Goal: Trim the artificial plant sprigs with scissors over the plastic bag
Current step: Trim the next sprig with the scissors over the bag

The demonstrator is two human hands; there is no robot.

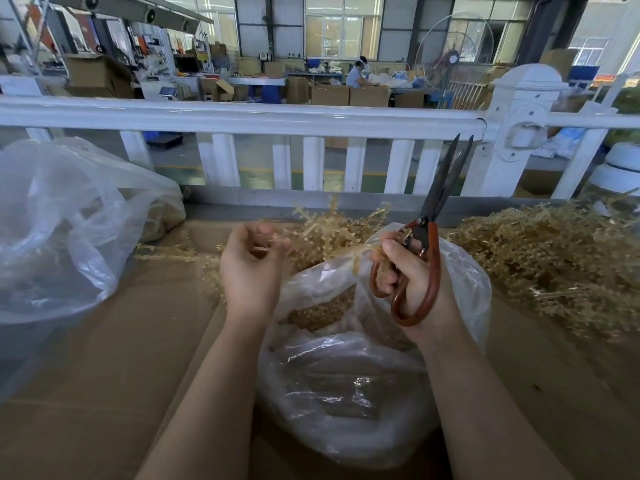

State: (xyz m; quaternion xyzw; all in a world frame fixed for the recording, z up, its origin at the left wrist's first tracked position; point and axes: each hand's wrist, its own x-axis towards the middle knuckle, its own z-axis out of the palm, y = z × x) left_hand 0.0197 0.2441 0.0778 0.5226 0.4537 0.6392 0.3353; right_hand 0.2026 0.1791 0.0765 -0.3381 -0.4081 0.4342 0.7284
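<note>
Fingers (268, 242) of our left hand (254, 268) pinch tan sprig (332, 226) above plastic bag (346, 375); right hand (408, 271) curls round scissors (431, 233), blades near-closed, pointing up. We lower blades to stem, cut over bag mouth, keep fingers off cut line. Uncut heap (554, 258) lies right on counter (104, 358).

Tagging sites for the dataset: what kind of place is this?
Most likely a factory or packing workshop: stacked cardboard boxes and a big industrial fan across a high-windowed hall, and a heap of tan artificial sprigs on the cardboard-covered bench.
</note>
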